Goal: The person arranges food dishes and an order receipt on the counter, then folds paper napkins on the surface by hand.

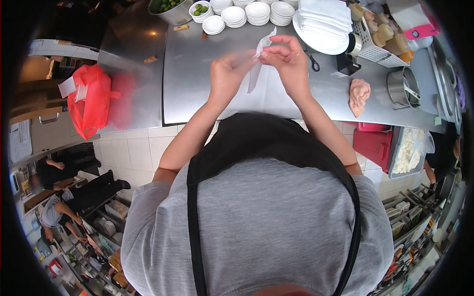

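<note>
Above the steel counter, a thin white paper napkin (pixel 254 78) hangs in folds between my two hands. My right hand (pixel 290 63) pinches it between thumb and forefinger, with the other fingers raised. My left hand (pixel 228 74) is closed at the opposite side of the napkin, its fingertips blurred by motion. One end of the napkin points up past the fingers and the other hangs down. Beneath my hands a flat white sheet (pixel 270 93) lies on the counter. Black-handled scissors (pixel 314 63) lie just right of my right hand.
Stacked white bowls (pixel 258 14) and a pot of limes (pixel 170 11) stand at the back. Folded white napkins (pixel 323 19) fill a plate. To the right are a bottle basket (pixel 377 42), a cloth (pixel 359 97) and a metal pot (pixel 403 88); a red bag (pixel 90 101) sits left.
</note>
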Motion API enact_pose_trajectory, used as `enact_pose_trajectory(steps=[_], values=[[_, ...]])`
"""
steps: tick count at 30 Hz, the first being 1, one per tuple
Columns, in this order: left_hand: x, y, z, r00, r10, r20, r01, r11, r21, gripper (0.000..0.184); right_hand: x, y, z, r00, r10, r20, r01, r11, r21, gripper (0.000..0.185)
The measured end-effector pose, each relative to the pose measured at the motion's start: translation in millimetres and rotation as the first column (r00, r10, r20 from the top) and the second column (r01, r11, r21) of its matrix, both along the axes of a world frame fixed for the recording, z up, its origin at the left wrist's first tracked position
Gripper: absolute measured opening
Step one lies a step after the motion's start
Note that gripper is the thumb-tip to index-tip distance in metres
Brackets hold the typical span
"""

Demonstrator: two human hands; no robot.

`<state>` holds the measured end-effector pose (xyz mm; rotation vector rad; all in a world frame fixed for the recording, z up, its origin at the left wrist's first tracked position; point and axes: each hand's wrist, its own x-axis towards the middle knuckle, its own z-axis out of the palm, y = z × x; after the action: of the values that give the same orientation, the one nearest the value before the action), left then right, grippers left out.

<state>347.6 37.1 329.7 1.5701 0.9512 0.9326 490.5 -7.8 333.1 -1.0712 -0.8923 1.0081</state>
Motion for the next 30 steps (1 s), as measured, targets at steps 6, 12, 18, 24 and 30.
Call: enact_pose_trajectory(steps=[6, 12, 18, 24, 30], values=[[-1, 8, -11, 0.998, 0.048, -0.042, -0.044, 0.995, 0.084, 0.012, 2, 5, -18, 0.999, -0.023, 0.040, 0.021, 0.998, 0.066, 0.023], [6, 4, 2, 0.967, 0.217, -0.136, -0.120, 0.854, 0.507, 0.011, -3, 6, -19, 0.829, -0.263, 0.494, 0.140, 0.952, 0.273, 0.023], [-2, 14, -5, 0.820, 0.208, -0.533, 0.201, 0.768, 0.609, 0.015, 22, 15, -11, 0.408, -0.397, 0.822, 0.162, 0.918, 0.362, 0.028], [-35, 49, 20, 0.870, 0.160, -0.467, 0.155, 0.809, 0.567, 0.013, 84, 13, -46, 0.276, -0.282, 0.919, 0.127, 0.958, 0.256, 0.023], [-52, 63, 23, 0.960, -0.016, -0.280, 0.071, 0.980, 0.185, 0.011, 90, -3, -25, 0.886, -0.274, 0.374, 0.241, 0.961, 0.133, 0.011]])
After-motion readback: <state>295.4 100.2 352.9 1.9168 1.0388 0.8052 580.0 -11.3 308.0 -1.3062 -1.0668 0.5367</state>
